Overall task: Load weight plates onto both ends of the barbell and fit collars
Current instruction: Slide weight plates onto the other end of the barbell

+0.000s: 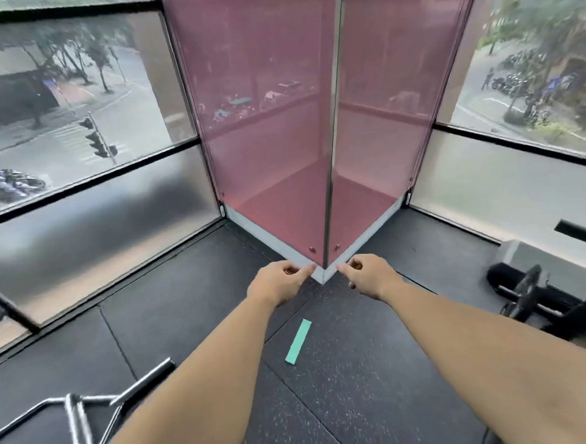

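Both hands reach forward at arm's length, holding nothing: the left hand [278, 282] and right hand [370, 275] have their fingers curled in, and their thumbs point toward each other. Just beyond the thumbs stands the corner of a pink glass column [271, 120]. A chrome barbell [90, 409] with parallel grips lies on the black rubber floor [363, 389], well back and left of the left hand. A teal strip [298, 341] lies between the forearms. Black gym equipment [529, 296] sits right of the right hand.
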